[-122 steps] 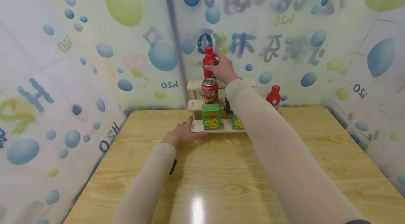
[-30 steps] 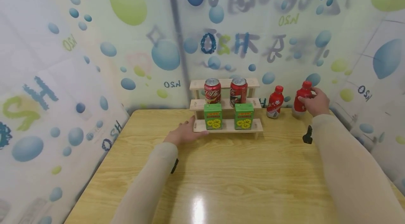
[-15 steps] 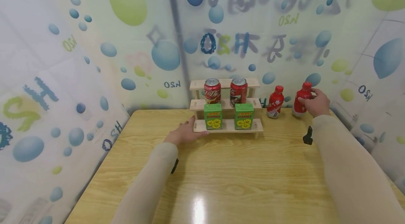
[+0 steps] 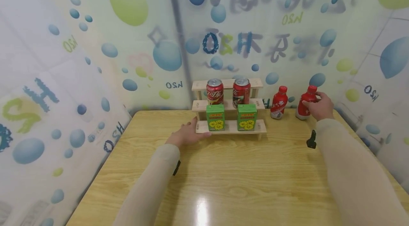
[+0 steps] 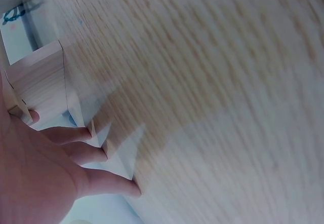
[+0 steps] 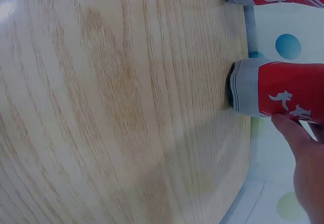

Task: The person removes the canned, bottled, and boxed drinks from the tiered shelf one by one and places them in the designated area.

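My right hand (image 4: 321, 107) holds a red plastic bottle (image 4: 305, 107) with a pale base, thumb on the near side. The bottle stands on the table at the back right. In the right wrist view, the base of this bottle (image 6: 245, 87) meets the wood, and the thumb touches its label. My left hand (image 4: 185, 133) rests at the left end of a three-step wooden display rack (image 4: 229, 132). Its thumb lies along the rack's front edge. The left wrist view shows the left hand's fingers (image 5: 109, 181) spread and straight, tips on the table, close to the rack's end.
Another red bottle (image 4: 279, 103) stands between rack and right hand. Two red cola cans, one at the left (image 4: 215, 93) and one at the right (image 4: 241, 93), stand on the middle step. A left green box (image 4: 215, 117) and a right green box (image 4: 246, 117) occupy the bottom step. A patterned wall (image 4: 153, 77) rises behind.
Since the earliest frame, my right hand has brought the red bottle from the top step to the table at the right. In the last second it barely moves; the left hand stays by the rack.
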Available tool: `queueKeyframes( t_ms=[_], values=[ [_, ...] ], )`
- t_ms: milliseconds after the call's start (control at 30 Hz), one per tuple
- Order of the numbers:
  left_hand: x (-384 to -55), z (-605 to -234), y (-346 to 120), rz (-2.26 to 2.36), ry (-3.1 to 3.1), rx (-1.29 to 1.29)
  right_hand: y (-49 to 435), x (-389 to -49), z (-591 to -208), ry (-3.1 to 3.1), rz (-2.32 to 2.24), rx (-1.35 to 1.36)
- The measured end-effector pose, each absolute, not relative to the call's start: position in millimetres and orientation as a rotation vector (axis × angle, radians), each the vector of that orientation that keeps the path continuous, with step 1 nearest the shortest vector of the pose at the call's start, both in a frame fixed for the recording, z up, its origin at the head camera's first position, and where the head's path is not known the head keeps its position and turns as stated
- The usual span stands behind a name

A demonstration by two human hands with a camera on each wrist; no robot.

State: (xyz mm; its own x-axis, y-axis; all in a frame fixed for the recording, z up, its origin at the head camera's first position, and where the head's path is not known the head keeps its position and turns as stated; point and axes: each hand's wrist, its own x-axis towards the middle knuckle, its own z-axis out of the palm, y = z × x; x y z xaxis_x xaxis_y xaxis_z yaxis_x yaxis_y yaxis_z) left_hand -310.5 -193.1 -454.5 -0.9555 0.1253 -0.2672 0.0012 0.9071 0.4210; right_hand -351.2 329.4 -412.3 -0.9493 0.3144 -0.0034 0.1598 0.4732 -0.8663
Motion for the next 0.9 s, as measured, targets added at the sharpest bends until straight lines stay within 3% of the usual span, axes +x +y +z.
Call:
queueKeyframes(
  t_ms=[400,900],
  values=[
    [-309.3,-453.7,-193.1,0.609,2.783,0.086,336.9,-355.5,-404.5,-2.592,1.479,-0.377],
    [-308.6,-453.5,-192.3,0.613,2.79,0.098,282.3,-374.3,-263.4,-2.587,1.323,-0.025]
  ],
)
